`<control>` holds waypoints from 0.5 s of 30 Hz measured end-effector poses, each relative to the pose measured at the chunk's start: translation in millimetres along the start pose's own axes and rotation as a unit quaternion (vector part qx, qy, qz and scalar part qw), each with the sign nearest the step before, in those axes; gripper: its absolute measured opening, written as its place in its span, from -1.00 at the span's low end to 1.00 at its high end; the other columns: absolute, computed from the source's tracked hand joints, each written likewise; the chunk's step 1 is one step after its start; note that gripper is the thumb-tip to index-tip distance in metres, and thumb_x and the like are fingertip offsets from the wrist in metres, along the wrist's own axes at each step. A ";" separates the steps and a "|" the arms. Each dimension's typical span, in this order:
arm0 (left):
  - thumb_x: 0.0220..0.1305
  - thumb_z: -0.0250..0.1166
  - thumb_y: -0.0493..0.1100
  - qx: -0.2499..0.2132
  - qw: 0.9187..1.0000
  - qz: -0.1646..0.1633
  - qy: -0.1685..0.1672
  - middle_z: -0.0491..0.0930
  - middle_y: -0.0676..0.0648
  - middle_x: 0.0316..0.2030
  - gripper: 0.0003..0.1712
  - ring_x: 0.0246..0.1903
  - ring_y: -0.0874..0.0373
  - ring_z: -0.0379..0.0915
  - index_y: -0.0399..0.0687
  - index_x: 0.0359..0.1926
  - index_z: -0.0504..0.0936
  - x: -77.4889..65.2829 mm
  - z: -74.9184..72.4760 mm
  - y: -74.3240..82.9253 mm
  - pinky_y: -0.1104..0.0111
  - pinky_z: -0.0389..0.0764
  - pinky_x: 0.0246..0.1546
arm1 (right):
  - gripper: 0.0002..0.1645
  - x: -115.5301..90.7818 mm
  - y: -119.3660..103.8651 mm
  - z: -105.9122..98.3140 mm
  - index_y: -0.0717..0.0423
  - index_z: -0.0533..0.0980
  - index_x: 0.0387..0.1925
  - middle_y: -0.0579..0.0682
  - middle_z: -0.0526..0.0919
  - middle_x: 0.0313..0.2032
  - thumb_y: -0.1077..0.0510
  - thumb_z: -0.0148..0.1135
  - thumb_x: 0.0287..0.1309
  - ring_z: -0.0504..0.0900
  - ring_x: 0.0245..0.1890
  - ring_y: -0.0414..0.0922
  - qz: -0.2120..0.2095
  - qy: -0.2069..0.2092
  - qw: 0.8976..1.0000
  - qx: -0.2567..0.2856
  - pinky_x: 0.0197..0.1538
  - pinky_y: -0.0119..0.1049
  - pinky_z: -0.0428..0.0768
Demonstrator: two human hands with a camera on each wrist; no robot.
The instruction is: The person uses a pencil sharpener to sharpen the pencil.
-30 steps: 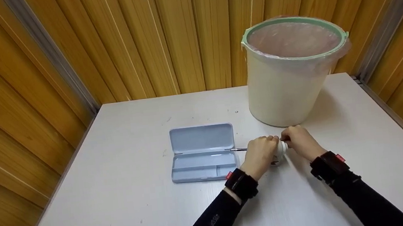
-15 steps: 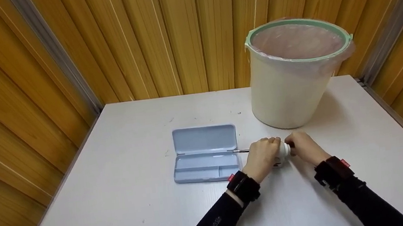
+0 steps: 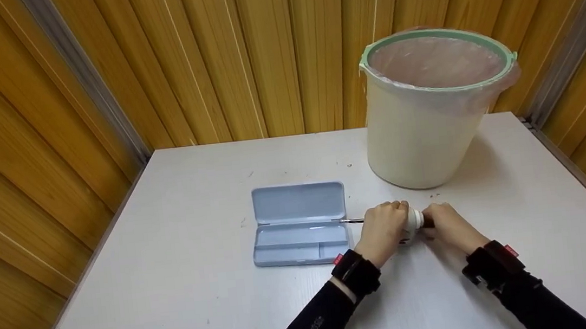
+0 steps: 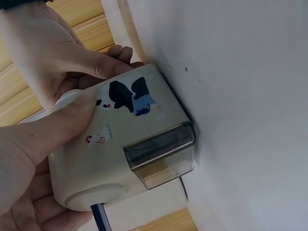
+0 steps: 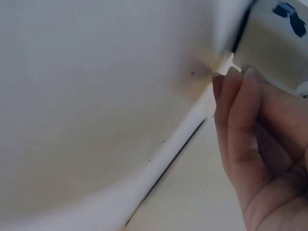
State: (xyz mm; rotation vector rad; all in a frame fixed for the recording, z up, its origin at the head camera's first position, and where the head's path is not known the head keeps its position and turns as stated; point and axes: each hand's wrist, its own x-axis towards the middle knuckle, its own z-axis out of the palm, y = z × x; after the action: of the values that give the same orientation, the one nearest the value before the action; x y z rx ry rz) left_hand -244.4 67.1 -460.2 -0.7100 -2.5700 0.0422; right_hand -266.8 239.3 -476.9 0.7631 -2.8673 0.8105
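A white crank pencil sharpener [image 4: 115,163] with cartoon stickers stands on the table, its clear drawer [image 4: 166,166] towards the left wrist camera. My left hand [image 3: 384,231] grips the sharpener's body, thumb over the stickered face. Out of its left end sticks a dark pencil [image 3: 352,221], whose tip inside is hidden. At the other end my right hand [image 3: 449,227] holds the dark crank handle [image 3: 428,220], mostly covered by the fingers. In the right wrist view the curled fingers [image 5: 243,110] show beside the sharpener's body, with the handle hidden.
Left of the sharpener lies an open light-blue pencil case [image 3: 300,234], its compartments bare. A cream bin [image 3: 421,140] with a green rim and pink liner stands behind the hands. Wood-patterned panels [image 3: 259,53] border the white table [image 3: 177,307].
My right hand has moved down towards the table's near side with the crank handle. The left hand keeps its grip on the sharpener. The head view has shifted slightly.
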 end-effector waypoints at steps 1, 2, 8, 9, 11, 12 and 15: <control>0.00 0.51 -0.09 0.002 1.000 -0.001 0.003 0.72 0.15 -0.31 -0.66 -0.38 0.30 0.64 0.06 -0.14 0.68 -0.1 0.0 -0.2 0.50 0.62 -0.45 | -0.83 -1.6 -1.0 0.4 0.19 0.58 -0.65 -0.01 0.68 -0.60 0.40 0.43 -0.17 0.43 -0.57 -0.27 0.003 0.000 1.000 0.002 -0.45 -0.41 0.41; 0.00 0.50 -0.10 0.003 1.000 -0.002 0.005 0.72 0.15 -0.32 -0.67 -0.39 0.29 0.64 0.06 -0.15 0.68 -0.3 -0.2 -0.3 0.49 0.62 -0.46 | -0.83 -2.9 -2.1 0.8 0.19 0.58 -0.65 -0.02 0.67 -0.60 0.39 0.43 -0.16 0.42 -0.58 -0.27 0.007 0.000 1.000 0.005 -0.46 -0.41 0.40; 0.03 0.45 -0.19 -0.003 1.000 -0.003 0.015 0.71 0.15 -0.35 -0.73 -0.42 0.28 0.63 0.05 -0.18 0.69 -0.3 0.1 1.1 0.48 0.62 -0.47 | -0.85 -9.5 -5.2 2.6 0.20 0.59 -0.62 0.01 0.68 -0.59 0.37 0.44 -0.14 0.45 -0.56 -0.25 0.027 0.010 0.999 0.015 -0.46 -0.39 0.43; 0.04 0.44 -0.20 -0.004 1.000 -0.002 0.016 0.71 0.15 -0.35 -0.74 -0.43 0.29 0.63 0.05 -0.18 0.69 -0.2 0.1 1.6 0.49 0.62 -0.48 | -0.85 -10.7 -5.6 2.6 0.20 0.59 -0.61 0.01 0.68 -0.58 0.37 0.44 -0.13 0.46 -0.56 -0.25 0.030 0.008 0.999 0.016 -0.46 -0.40 0.44; 0.03 0.43 -0.21 -0.003 1.000 -0.003 0.015 0.71 0.15 -0.36 -0.76 -0.44 0.29 0.62 0.06 -0.21 0.69 0.0 0.2 2.4 0.49 0.61 -0.49 | -0.87 -13.2 -6.8 2.3 0.20 0.61 -0.60 -0.01 0.69 -0.57 0.36 0.45 -0.12 0.47 -0.54 -0.27 0.032 0.003 0.999 0.018 -0.44 -0.41 0.45; 0.02 0.44 -0.20 -0.001 1.000 -0.004 0.015 0.70 0.15 -0.37 -0.76 -0.44 0.29 0.62 0.06 -0.22 0.69 0.1 0.1 2.6 0.49 0.60 -0.50 | -0.88 -14.3 -7.8 2.0 0.19 0.63 -0.59 -0.02 0.70 -0.56 0.36 0.45 -0.13 0.47 -0.54 -0.29 0.031 0.001 0.999 0.020 -0.44 -0.42 0.46; 0.01 0.45 -0.19 0.008 1.000 -0.008 0.016 0.70 0.16 -0.39 -0.78 -0.45 0.30 0.61 0.08 -0.25 0.68 0.8 -0.3 2.8 0.49 0.60 -0.52 | -0.90 -16.8 -10.2 0.6 0.17 0.65 -0.57 -0.06 0.71 -0.55 0.37 0.44 -0.14 0.45 -0.54 -0.34 0.014 0.002 1.000 0.019 -0.42 -0.43 0.46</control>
State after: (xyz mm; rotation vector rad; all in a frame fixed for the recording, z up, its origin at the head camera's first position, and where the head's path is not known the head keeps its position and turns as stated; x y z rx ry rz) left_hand -243.5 69.9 -460.0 -0.6785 -2.5425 0.0462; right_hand -247.1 239.0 -475.8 0.7272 -2.8734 0.8696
